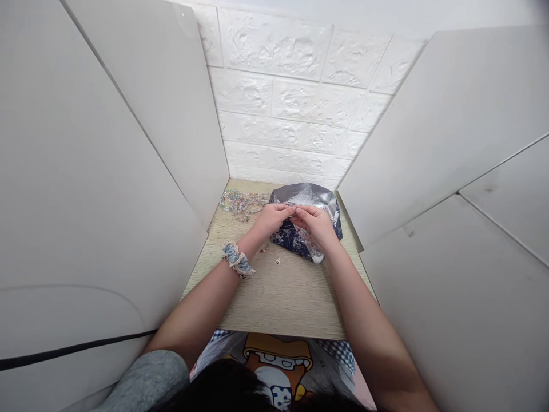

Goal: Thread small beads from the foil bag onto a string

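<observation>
My left hand (277, 217) and my right hand (314, 221) meet fingertip to fingertip over an open dark blue patterned bag (291, 237) with a silver lining. Both are pinched closed; whatever lies between the fingers is too small to name. Small beads show inside the bag, partly hidden by my right hand. Strings of pastel beads (242, 205) lie to the left of the bag. Below my left hand, a few red and clear beads (263, 249) rest on the wooden table (283, 297). A tiny charm (278, 261) sits just in front of the bag.
White panels (163, 114) (429, 143) rise close on both sides of the table. Behind it stands a white brick-patterned wall (291, 103). A blue scrunchie (238, 260) circles my left wrist. A black cable (77, 348) runs at the lower left.
</observation>
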{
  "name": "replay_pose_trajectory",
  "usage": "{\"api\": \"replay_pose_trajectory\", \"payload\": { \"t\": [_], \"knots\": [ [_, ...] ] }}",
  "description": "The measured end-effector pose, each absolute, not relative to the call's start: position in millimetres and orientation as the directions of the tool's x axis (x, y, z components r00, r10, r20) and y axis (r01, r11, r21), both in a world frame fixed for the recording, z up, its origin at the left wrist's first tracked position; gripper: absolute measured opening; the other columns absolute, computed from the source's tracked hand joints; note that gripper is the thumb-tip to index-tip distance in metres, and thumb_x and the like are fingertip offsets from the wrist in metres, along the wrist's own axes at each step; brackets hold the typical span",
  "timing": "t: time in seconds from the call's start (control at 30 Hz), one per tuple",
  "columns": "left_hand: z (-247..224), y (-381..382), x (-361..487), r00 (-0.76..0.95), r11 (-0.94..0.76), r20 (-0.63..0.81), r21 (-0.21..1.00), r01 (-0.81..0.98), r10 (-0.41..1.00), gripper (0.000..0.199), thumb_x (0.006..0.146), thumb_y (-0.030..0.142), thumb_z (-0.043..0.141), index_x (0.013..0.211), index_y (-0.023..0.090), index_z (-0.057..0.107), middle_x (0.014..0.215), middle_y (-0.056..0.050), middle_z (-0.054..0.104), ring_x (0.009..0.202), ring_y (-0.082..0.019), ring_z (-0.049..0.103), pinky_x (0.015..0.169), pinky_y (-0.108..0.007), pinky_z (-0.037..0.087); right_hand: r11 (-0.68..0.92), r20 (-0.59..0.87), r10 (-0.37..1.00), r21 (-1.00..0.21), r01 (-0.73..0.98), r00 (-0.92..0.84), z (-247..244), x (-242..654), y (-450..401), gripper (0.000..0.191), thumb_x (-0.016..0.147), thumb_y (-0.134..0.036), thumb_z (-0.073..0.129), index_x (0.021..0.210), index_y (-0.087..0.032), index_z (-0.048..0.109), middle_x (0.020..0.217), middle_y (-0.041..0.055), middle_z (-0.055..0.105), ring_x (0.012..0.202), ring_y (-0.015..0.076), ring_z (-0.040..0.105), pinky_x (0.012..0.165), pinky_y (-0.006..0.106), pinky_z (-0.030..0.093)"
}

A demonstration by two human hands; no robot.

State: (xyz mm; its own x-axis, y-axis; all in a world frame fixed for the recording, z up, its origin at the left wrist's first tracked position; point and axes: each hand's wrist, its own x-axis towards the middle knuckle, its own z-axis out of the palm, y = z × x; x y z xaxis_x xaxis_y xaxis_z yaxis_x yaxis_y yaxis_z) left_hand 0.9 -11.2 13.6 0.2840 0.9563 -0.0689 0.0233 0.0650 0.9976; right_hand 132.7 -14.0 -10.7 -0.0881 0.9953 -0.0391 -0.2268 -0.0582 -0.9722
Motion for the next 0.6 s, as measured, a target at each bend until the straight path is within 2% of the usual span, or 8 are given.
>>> {"api": "replay_pose_trajectory", "payload": {
  "t": [0.1, 0.23, 0.4, 0.6],
  "knots": [
    [11, -10, -1, 0.335, 0.157, -0.13, 0.986, -0.055, 0.933, 0.023, 0.069, 0.034, 0.056, 0.063, 0.012, 0.054, 0.04, 0.009, 0.024, 0.034, -0.001, 0.017, 0.035, -0.017, 0.01, 0.07, 0.07, 0.998, -0.997, -0.024, 0.005, -7, 133, -16, 0.018, 0.063, -0.033, 0.061, 0.072, -0.017, 0.064, 0.064, -0.0001, 0.062, 0.06, 0.0103, 0.056, 0.064, 0.026, 0.046],
    [7, -8, -3, 0.523, 0.37, -0.222, 0.908, -0.195, 0.823, 0.019, 0.067, 0.032, 0.059, 0.067, 0.014, 0.052, 0.045, 0.01, 0.018, 0.034, -0.001, 0.013, 0.033, -0.016, 0.007, 0.238, 0.256, 0.964, -0.952, 0.192, 0.073, -2, 134, -19, 0.012, 0.064, -0.026, 0.057, 0.064, -0.016, 0.063, 0.063, 0.0009, 0.06, 0.062, 0.0117, 0.054, 0.062, 0.026, 0.043],
    [6, -8, -1, 0.582, 0.478, -0.24, 0.826, -0.299, 0.777, 0.019, 0.066, 0.029, 0.061, 0.067, 0.014, 0.049, 0.046, 0.01, 0.017, 0.034, 0.0, 0.013, 0.031, -0.013, 0.007, 0.341, 0.36, 0.931, -0.919, 0.199, 0.063, 3, 136, -22, 0.011, 0.065, -0.025, 0.057, 0.061, -0.017, 0.062, 0.073, 0.0021, 0.059, 0.072, 0.0132, 0.055, 0.067, 0.027, 0.044],
    [8, -8, -2, 0.594, 0.489, -0.245, 0.822, -0.291, 0.766, 0.021, 0.065, 0.029, 0.062, 0.066, 0.014, 0.047, 0.045, 0.01, 0.018, 0.034, 0.0, 0.013, 0.03, -0.013, 0.006, 0.31, 0.313, 0.95, -0.936, 0.168, -0.01, 7, 139, -23, 0.01, 0.065, -0.027, 0.059, 0.065, -0.019, 0.065, 0.085, 0.0024, 0.057, 0.08, 0.0133, 0.055, 0.072, 0.028, 0.043]
  ]
}}
